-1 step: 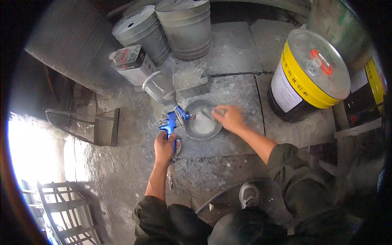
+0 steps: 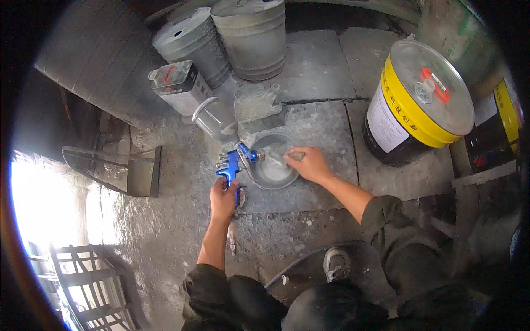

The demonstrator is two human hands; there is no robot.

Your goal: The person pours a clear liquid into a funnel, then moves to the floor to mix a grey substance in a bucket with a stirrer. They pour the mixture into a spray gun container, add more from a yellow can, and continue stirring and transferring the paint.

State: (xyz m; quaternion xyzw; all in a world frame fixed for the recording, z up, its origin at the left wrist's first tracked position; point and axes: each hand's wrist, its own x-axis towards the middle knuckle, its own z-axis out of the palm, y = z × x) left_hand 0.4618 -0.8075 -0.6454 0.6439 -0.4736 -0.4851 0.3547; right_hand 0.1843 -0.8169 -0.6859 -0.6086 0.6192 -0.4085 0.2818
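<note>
My left hand (image 2: 223, 201) is wrapped around the grip of a blue spray gun (image 2: 231, 165). A translucent cup (image 2: 216, 120) with a pale rim is mounted on the gun and leans to the upper left. The nozzle points right, over the near-left part of a round grey basin (image 2: 279, 184) with whitish liquid (image 2: 273, 165) in it. Above that basin, my right hand (image 2: 310, 163) is closed in a pinch on a small brush-like tool (image 2: 298, 156); only its short brownish end shows clearly, and the rest is blurred or hidden.
Behind the cup stand a rectangular can (image 2: 179, 88) and two metal drums (image 2: 251, 41). A dusty, pale block-shaped object (image 2: 258, 107) lies beyond the basin. At right is a large yellow-and-black drum (image 2: 417, 99). A hose (image 2: 301, 259) runs across the floor near my shoe (image 2: 337, 263).
My right hand has shifted slightly and turned, and the grey flat part of its tool, visible before over the basin, is now blurred. My left hand and the spray gun have barely moved.
</note>
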